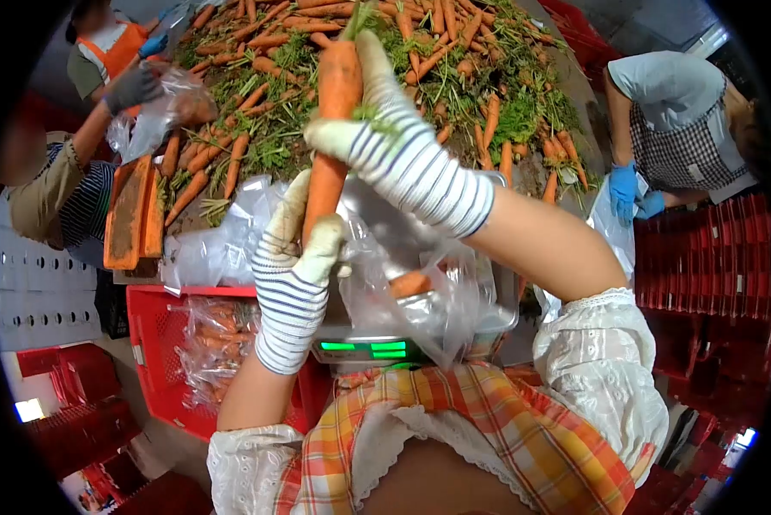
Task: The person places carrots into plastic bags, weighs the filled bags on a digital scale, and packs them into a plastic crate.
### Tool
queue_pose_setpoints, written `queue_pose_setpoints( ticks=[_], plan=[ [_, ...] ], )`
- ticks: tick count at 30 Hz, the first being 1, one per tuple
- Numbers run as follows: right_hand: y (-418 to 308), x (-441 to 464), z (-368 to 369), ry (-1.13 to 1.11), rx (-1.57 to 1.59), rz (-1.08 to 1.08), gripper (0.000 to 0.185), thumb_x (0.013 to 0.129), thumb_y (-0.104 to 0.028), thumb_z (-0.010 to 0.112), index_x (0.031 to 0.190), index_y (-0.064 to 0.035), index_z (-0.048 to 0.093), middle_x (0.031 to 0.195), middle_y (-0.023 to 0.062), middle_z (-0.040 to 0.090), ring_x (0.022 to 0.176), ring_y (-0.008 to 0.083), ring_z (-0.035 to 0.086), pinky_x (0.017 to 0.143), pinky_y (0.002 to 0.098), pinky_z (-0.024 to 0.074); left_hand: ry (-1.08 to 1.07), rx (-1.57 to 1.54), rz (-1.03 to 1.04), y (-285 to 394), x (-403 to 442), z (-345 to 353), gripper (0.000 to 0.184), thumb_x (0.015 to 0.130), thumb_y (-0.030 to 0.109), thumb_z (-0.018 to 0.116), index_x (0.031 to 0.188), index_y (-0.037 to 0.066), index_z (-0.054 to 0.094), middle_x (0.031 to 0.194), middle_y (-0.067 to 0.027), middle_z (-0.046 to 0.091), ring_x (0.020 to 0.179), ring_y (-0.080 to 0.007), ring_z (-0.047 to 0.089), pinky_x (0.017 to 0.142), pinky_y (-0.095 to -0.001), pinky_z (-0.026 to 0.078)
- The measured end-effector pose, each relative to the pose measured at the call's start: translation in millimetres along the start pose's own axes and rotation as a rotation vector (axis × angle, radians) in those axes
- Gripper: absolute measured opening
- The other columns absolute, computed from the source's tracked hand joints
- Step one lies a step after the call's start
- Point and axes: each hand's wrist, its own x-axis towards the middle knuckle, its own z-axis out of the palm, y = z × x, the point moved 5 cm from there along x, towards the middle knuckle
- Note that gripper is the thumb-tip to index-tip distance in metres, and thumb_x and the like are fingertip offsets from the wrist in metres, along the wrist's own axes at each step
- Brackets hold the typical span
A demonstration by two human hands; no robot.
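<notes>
A large carrot (339,81) with a short green stub at its top is held upright between my two gloved hands. My left hand (295,275), in a striped work glove, grips its lower end. Higher up, the fingers of my right hand (385,142) close around its middle and top. Below my hands, a clear plastic bag (377,300) with a carrot in it rests on a weighing scale (497,318). The scale's lit green display (364,350) faces me; its digits are unreadable.
A heap of carrots (274,64) with green tops covers the table ahead. Clear bags (222,245) lie at left, above a red crate (162,360) of bagged carrots. Orange trays (128,215) stand farther left. Co-workers are at both sides. Red crates (703,257) are stacked at right.
</notes>
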Motion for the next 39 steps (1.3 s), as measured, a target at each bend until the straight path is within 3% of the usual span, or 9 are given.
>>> queue_pose_setpoints(
  ticks=[3,7,12,15,20,24,27,30,39],
  plan=[
    [-49.6,12.3,-17.1,0.04,0.132,-0.543,0.078,0.062,0.003,0.062,0.131,-0.002,0.025,0.118,0.0145,0.048,0.105,0.0228,0.051,0.082,0.0307,0.049,-0.201,0.089,-0.015,7.5,-9.3,-11.5,0.061,0.076,0.002,0.062,0.132,0.002,0.038,0.123,-0.0145,0.051,0.056,-0.006,0.051,0.044,-0.0189,0.042],
    [-72.1,-51.2,-14.7,-0.199,0.117,-0.377,0.066,0.071,-0.006,0.065,0.13,-0.0072,0.034,0.117,0.0112,0.05,0.1,0.0233,0.055,0.085,0.0351,0.047,-0.08,-0.292,-0.18,21.2,-17.3,-51.5,0.055,0.077,0.0,0.052,0.131,0.002,0.041,0.125,-0.0194,0.049,0.045,0.0001,0.037,0.037,-0.0121,0.031],
    [29.6,-104.2,12.4,-0.859,-0.556,-0.035,0.055,0.069,-0.022,0.073,0.116,-0.0083,0.05,0.089,0.0117,0.061,0.077,0.0244,0.061,0.069,0.033,0.0496,-0.219,-0.519,-0.129,57.1,-37.9,-51.9,0.058,0.073,-0.006,0.046,0.131,-0.007,0.036,0.118,-0.0264,0.052,0.041,-0.0007,0.037,0.034,-0.0127,0.028],
    [62.4,-117.7,-4.1,-0.557,0.088,1.009,0.048,0.076,-0.02,0.067,0.12,-0.0098,0.049,0.08,0.0095,0.062,0.064,0.0213,0.06,0.058,0.0309,0.0499,-0.303,-0.481,-0.141,60.5,-38.7,-64.3,0.054,0.074,0.001,0.057,0.125,-0.008,0.043,0.098,-0.0247,0.062,0.054,-0.0128,0.059,0.04,-0.0162,0.042],
    [-5.0,-77.7,-16.9,-1.321,-0.452,0.309,0.031,0.082,-0.028,0.058,0.102,-0.0052,0.063,0.083,0.0093,0.064,0.079,0.0174,0.059,0.071,0.0289,0.047,-0.194,0.219,0.089,62.8,-31.6,-75.3,0.039,0.075,0.015,0.062,0.106,-0.008,0.057,0.075,-0.0157,0.064,0.056,-0.0184,0.058,0.062,-0.0323,0.049],
    [73.5,35.0,-78.4,-0.575,-0.315,0.426,0.022,0.08,-0.019,0.057,0.094,-0.0046,0.066,0.086,0.0083,0.067,0.078,0.0161,0.062,0.071,0.0318,0.0499,-0.427,-0.42,0.004,42.0,-18.2,-75.4,0.035,0.077,0.008,0.054,0.108,-0.008,0.054,0.068,-0.0216,0.06,0.042,-0.0172,0.048,0.051,-0.0346,0.047],
    [179.2,86.6,-111.7,-0.755,-1.496,0.225,0.033,0.079,-0.01,0.055,0.111,-0.0096,0.061,0.104,0.0137,0.063,0.094,0.0303,0.06,0.082,0.0401,0.0474,-0.4,-0.506,-0.144,30.1,-10.4,-56.4,0.04,0.078,0.004,0.053,0.116,-0.008,0.049,0.073,-0.0252,0.06,0.038,-0.0132,0.042,0.039,-0.0298,0.04],
    [239.7,102.7,-106.8,-0.895,-1.72,-0.055,0.034,0.08,-0.006,0.056,0.113,-0.0122,0.059,0.113,0.007,0.058,0.106,0.024,0.052,0.091,0.0358,0.0403,-0.449,-0.53,-0.157,20.0,9.0,-44.8,0.042,0.078,0.003,0.053,0.119,-0.008,0.047,0.086,-0.0278,0.061,0.038,-0.0115,0.041,0.04,-0.0283,0.04],
    [186.0,123.2,-107.3,-0.922,-1.44,0.405,0.061,0.068,-0.021,0.067,0.124,-0.004,0.047,0.102,0.0193,0.059,0.089,0.0336,0.059,0.08,0.0409,0.0482,-0.332,-0.538,-0.219,12.1,21.1,-45.8,0.041,0.079,0.004,0.055,0.118,-0.005,0.048,0.094,-0.0248,0.061,0.035,-0.0075,0.035,0.032,-0.0219,0.032]
  ],
)
